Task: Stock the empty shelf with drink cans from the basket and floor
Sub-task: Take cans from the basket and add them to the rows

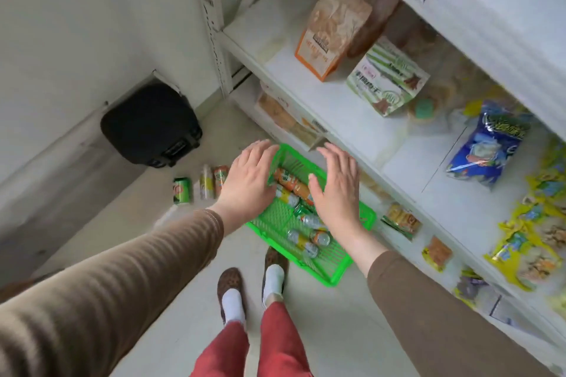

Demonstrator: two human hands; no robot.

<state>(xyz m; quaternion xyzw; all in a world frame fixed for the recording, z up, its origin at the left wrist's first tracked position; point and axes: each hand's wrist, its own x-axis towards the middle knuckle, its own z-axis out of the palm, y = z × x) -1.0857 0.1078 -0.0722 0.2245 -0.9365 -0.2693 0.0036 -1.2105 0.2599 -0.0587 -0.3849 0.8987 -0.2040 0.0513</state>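
Note:
A green plastic basket sits on the floor by the shelving and holds several drink cans lying on their sides, among them an orange can. Three more cans stand on the floor to its left: a green can, a yellow can and an orange floor can. My left hand and my right hand hover palm-down above the basket, fingers spread, holding nothing. The white shelf to the right has a bare patch near its front edge.
Snack bags fill the shelf: an orange bag, a green-striped pack, a blue bag and yellow packs. A black suitcase stands by the wall. My feet are just in front of the basket.

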